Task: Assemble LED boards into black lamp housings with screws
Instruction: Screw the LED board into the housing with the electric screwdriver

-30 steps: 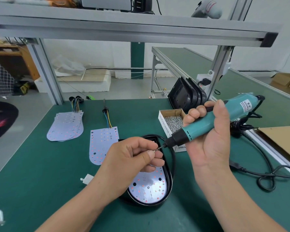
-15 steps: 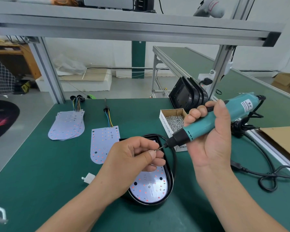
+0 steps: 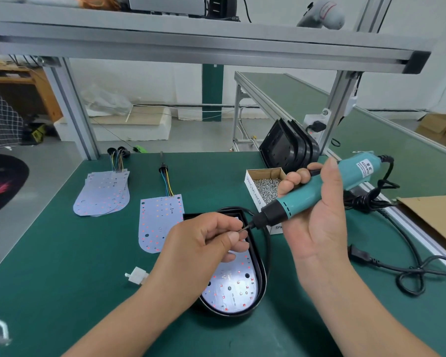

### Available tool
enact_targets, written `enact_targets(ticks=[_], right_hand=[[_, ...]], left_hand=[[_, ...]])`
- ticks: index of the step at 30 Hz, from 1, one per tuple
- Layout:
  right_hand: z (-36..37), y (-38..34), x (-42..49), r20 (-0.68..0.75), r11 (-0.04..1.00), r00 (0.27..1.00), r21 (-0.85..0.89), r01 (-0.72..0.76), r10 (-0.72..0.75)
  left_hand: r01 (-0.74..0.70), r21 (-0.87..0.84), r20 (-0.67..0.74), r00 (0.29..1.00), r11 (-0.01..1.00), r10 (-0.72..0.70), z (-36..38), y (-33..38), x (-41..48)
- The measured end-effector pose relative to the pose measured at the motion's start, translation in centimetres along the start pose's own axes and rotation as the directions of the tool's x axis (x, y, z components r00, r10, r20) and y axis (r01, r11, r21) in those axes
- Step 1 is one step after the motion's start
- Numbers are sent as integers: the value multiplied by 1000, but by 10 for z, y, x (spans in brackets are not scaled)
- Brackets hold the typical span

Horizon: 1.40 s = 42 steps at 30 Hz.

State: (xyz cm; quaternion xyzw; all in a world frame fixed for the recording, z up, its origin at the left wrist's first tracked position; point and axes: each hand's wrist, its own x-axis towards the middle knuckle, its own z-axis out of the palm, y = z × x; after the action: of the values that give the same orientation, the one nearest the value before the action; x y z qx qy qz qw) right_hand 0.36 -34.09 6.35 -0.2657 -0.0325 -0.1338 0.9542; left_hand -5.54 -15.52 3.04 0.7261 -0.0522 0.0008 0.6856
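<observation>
Your left grip point(image 3: 204, 243) pinches something tiny against the bit point(image 3: 246, 228), too small to make out but probably a screw. Your right grip point(image 3: 317, 215) is wrapped round the driver point(image 3: 307, 199), whose long axis slants down and left into that pinch. The board point(image 3: 232, 287) lies in the housing point(image 3: 264, 274) on the bench point(image 3: 62, 279), just under your left grip, so the bit must tip downward.

Right hand point(image 3: 317, 220) is easing the teal screwdriver point(image 3: 301, 198) a touch lower and nearer the black lamp housing point(image 3: 262, 284). The tool's corded rear end is dropping the most. The bit point(image 3: 245, 228) is pushing slightly deeper into the pinch of the left hand point(image 3: 206, 243), above the housing's far end. The shift is small. Whether a screw is in the pinch, cannot tell.
</observation>
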Motion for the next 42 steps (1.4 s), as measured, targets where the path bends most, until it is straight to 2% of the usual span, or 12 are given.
enact_targets(ticks=[9, 13, 15, 17, 19, 21, 24, 26, 28, 33, 37, 42], right_hand=[[-2, 0, 3, -44, 1000, 999, 20, -5, 6], [-5, -3, 6, -34, 1000, 999, 5, 17, -17], [-7, -4, 9, -39, 1000, 999, 0, 26, -26], [-10, -4, 13, -50, 1000, 998, 1, 26, -26], [-13, -3, 17, -65, 1000, 998, -3, 24, -24], [-16, -2, 20, -79, 1000, 997, -14, 25, -26], [-20, 1, 23, -91, 999, 995, -40, 25, -29], [-23, 2, 25, -95, 999, 995, -47, 25, -30], [-24, 3, 26, -91, 998, 995, -57, 26, -31], [-26, 6, 28, -83, 992, 995, -122, 44, -54], [-26, 9, 28, -70, 985, 995, -162, 55, -67], [-24, 12, 27, -60, 970, 995, -235, 59, -75]], left_hand=[[-61, 63, -10, 998, 996, 61, -5, 4, 0], [-126, 135, -221, 963, 983, 154, -17, 6, 9], [-68, 51, -337, 938, 996, 81, -26, 4, 20], [29, -166, -391, 916, 986, -93, -34, 1, 30], [122, -351, -359, 898, 928, -254, -42, -3, 36], [207, -396, -301, 891, 894, -340, -48, -7, 41], [335, -168, -240, 898, 927, -368, -52, -10, 45], [349, 213, -200, 930, 913, -309, -50, -14, 43], [285, 489, -175, 958, 824, -228, -46, -18, 36], [209, 565, -124, 978, 798, -168, -44, -22, 36], [202, 489, -44, 977, 849, -207, -43, -20, 39], [220, 428, -45, 974, 877, -222, -41, -19, 41]])
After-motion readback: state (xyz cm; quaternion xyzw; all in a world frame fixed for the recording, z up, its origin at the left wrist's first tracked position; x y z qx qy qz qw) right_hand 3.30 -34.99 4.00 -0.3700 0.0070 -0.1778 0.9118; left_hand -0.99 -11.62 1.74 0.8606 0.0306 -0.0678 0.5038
